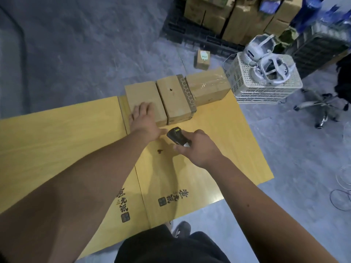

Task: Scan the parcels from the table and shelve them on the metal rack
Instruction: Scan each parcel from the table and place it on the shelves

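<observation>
Cardboard everywhere on this one. Taking the yellow table (57, 141) as my reference: three brown parcels sit in a row at its far edge, touching side to side. My left hand (143, 118) lies flat on the near end of the left parcel (144, 97), fingers straight and spread, so it's pressing or steadying rather than gripping. My right hand (197, 147) is wrapped around the black scanner (175, 134), holding it over the table just in front of the row, nose aimed forward and a bit left toward the boxes. The bit that matters: the left parcel's long side runs away from me toward the far edge, its near face is just beyond the scanner, and the left hand is clearly the closer one, already on it. I can't see a label on any top face, so I'd guess the box needs tipping before a scan works. The middle parcel (176, 97) is jammed right against it, with the taped parcel (209, 86) beyond that, so sliding sideways looks awkward; pulling toward me seems easier. Off the table's far right corner there's a white crate (266, 88) holding headsets, plus an office chair base (319, 109). No metal rack in sight.
</observation>
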`<state>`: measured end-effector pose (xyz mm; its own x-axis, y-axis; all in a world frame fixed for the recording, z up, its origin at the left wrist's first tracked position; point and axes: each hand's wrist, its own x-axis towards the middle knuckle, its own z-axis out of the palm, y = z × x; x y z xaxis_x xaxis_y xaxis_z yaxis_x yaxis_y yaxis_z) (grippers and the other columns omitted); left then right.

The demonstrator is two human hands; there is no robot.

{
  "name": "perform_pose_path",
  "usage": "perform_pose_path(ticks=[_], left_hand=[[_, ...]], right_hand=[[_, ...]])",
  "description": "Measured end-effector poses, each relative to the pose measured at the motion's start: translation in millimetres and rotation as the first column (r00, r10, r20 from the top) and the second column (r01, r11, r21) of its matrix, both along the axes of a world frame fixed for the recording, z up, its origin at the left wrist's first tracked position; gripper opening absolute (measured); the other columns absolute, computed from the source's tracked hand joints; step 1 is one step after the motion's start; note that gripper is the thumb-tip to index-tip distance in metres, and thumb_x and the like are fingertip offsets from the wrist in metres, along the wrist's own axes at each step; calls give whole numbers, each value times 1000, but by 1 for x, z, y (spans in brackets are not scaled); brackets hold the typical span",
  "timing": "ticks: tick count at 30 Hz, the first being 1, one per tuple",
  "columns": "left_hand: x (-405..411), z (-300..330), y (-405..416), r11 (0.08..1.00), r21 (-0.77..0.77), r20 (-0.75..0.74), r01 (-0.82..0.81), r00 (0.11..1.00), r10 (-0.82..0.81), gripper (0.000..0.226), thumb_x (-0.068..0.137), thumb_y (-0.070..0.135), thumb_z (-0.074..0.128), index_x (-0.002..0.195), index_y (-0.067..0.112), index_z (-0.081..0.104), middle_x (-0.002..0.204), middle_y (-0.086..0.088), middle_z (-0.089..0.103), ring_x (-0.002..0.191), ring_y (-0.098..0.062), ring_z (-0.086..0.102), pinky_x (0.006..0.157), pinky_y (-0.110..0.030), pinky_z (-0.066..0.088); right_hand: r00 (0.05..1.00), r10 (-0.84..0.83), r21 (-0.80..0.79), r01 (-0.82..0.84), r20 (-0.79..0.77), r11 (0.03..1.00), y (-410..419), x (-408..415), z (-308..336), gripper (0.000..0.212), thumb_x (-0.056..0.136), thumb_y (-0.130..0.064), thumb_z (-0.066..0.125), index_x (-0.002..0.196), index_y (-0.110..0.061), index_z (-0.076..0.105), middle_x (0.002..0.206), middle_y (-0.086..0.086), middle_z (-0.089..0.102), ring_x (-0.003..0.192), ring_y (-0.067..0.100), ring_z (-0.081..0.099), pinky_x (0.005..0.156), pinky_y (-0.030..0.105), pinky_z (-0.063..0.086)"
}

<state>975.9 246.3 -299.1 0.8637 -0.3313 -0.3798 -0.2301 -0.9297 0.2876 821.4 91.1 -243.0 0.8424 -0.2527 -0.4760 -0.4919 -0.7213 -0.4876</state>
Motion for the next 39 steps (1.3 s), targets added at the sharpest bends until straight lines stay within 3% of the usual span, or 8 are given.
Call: perform_pose_path(ticks=[3, 7, 11, 15, 21, 24, 34, 39], left_hand=[[-5, -11, 4, 1000, 10, 1, 3, 1000, -3, 116, 84, 64, 73, 166, 30, -1, 173, 9, -13, 159, -22, -16, 129, -54, 1], [-19, -17, 13, 1000, 8, 35, 5, 999, -5, 110, 84, 53, 76, 166, 32, 6, 173, 11, -8, 160, -20, -14, 128, -57, 5], [-49, -12, 29, 999, -12, 32, -49, 998, 50, 113, 71, 71, 73, 162, 32, 18, 172, 10, 1, 160, -17, -10, 126, -61, 9], [-93, -8, 38, 998, 46, 61, -37, 998, 35, 110, 68, 82, 70, 154, 27, 29, 167, 4, 15, 158, -21, 1, 121, -68, 16], [-102, -7, 20, 985, 120, 121, -122, 987, 108, 81, 86, 52, 70, 148, 18, 32, 152, -4, 31, 146, -27, 23, 110, -63, 36], [-106, -9, 10, 970, 124, 160, -211, 969, 190, 84, 81, 68, 69, 141, 17, 39, 141, -4, 40, 133, -26, 34, 97, -57, 43], [-188, -12, 78, 903, -5, 118, -430, 896, 427, 86, 77, 82, 56, 143, 28, 41, 148, 2, 38, 140, -24, 30, 100, -56, 39], [-215, -11, 146, 833, -265, 1, -485, 864, 504, 78, 83, 61, 60, 150, 28, 39, 155, 2, 40, 141, -27, 40, 109, -51, 42]], right_hand=[[999, 20, 4, -20, -30, 1000, -1, 6, -1, 81, 95, -60, 68, 163, -27, 41, 122, 3, 47, 107, 27, 62, 92, 35, 52], [996, 69, -5, -69, -65, 998, -1, 7, -3, 82, 95, -61, 68, 164, -27, 40, 122, 2, 47, 105, 26, 61, 90, 35, 51], [992, 106, 19, -105, -65, 994, 4, -1, 1, 81, 96, -60, 68, 163, -26, 40, 124, 3, 46, 111, 29, 62, 97, 38, 53], [987, 153, 28, -152, -41, 988, 11, -19, 6, 79, 96, -59, 68, 162, -27, 42, 120, 2, 46, 107, 26, 61, 92, 35, 52], [981, 195, 49, -194, -22, 980, 17, -58, 6, 76, 96, -59, 69, 161, -29, 44, 119, 2, 46, 103, 26, 62, 90, 34, 52], [980, 194, 28, -193, -50, 981, 14, -69, 2, 75, 96, -59, 67, 161, -28, 43, 119, 2, 45, 100, 26, 62, 86, 35, 54], [948, 306, 14, -306, -90, 952, 35, -90, -3, 80, 97, -62, 64, 164, -27, 37, 139, 8, 43, 102, 26, 63, 88, 36, 56], [913, 402, 35, -401, -72, 916, 78, -98, -4, 80, 96, -63, 64, 164, -29, 39, 125, 2, 38, 98, 23, 58, 84, 33, 52]])
